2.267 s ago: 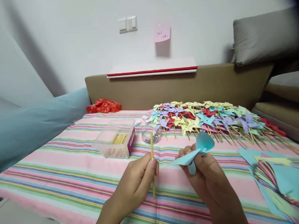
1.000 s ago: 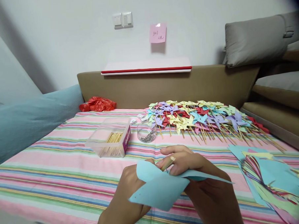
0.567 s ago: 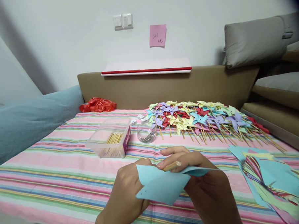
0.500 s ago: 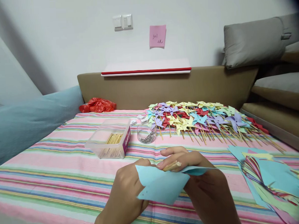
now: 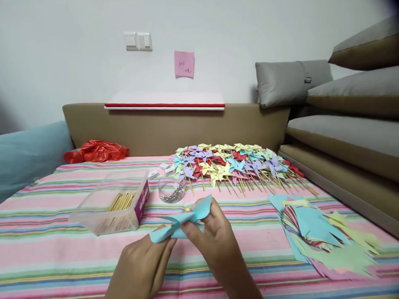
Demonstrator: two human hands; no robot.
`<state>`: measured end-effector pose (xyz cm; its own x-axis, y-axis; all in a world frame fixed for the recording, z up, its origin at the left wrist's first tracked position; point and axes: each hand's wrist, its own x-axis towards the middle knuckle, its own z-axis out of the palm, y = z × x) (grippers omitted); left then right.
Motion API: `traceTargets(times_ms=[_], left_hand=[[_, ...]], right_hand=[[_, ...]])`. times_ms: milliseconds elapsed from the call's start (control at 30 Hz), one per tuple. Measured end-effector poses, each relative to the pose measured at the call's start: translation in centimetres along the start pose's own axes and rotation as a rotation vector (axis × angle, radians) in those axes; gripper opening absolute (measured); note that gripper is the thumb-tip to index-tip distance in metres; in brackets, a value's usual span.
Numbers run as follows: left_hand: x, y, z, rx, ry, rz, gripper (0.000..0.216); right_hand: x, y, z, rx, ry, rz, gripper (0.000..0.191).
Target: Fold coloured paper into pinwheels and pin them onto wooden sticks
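Note:
A light-blue paper pinwheel point(image 5: 182, 218) with curled blades is held between my hands above the striped cloth. My left hand point(image 5: 140, 264) is closed at its lower left blade, its fingertips mostly hidden behind the paper. Gripping it from the right, my right hand point(image 5: 218, 237) presses its thumb on the paper near the middle, with the fingers curled behind. A small pale tip shows just behind the upper edge of the paper; most of it is hidden. Beyond my hands stands a clear round dish point(image 5: 171, 192) of small metal pins.
A clear plastic box point(image 5: 103, 220) of wooden sticks stands at left. Many finished pinwheels point(image 5: 233, 165) lie at the back right. Loose coloured paper sheets point(image 5: 322, 228) are at right, beside stacked cushions point(image 5: 347, 138). A red plastic bag point(image 5: 102, 150) lies back left.
The view has swung right. Both hands have turned the pinwheel: its blades now spread sideways and upward, and the light stick end seen before is mostly hidden.

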<state>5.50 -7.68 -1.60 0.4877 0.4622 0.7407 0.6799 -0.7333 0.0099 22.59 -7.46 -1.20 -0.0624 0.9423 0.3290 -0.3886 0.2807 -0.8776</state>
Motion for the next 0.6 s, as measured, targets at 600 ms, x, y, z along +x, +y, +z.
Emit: traceTargets(times_ms=[600], left_hand=[[3.6,-0.2,6.9,-0.856,-0.166,-1.023,0.051]], right_hand=[[0.2,3.6,-1.7,-0.410,-0.027,0.191,0.042]])
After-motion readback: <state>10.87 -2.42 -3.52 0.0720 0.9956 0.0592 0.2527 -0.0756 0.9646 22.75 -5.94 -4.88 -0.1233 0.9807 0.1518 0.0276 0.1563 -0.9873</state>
